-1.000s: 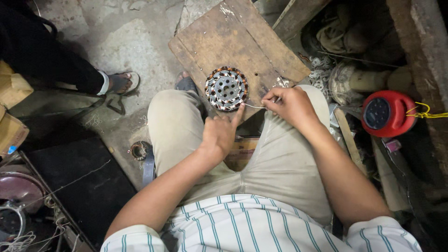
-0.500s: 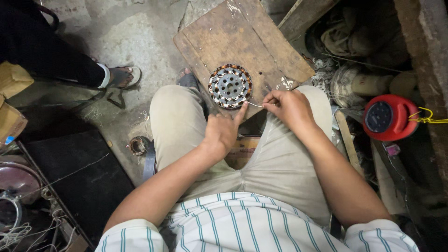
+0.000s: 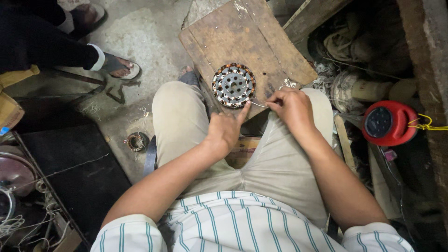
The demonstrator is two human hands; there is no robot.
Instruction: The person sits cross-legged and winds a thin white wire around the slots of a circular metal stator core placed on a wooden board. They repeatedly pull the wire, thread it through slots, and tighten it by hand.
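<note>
A round metal motor stator [image 3: 233, 85] with copper windings lies on a worn wooden board [image 3: 261, 42] in front of my knees. My left hand [image 3: 225, 128] rests on my left thigh and its fingertip touches the stator's near rim. My right hand [image 3: 291, 108] sits just right of the stator, fingers pinched on a thin wire [image 3: 258, 104] that runs to the stator's edge.
Another person's sandalled foot [image 3: 119, 66] and dark trouser leg stand at the upper left. A red cable reel [image 3: 388, 122] lies to the right amid cluttered parts. A small coil ring [image 3: 136, 141] rests on the concrete floor. Wires and metal parts crowd the lower left.
The view has shifted slightly, with the board and stator a little lower in frame. Both hands stay at the stator, and my left forefinger now points up against its rim.
</note>
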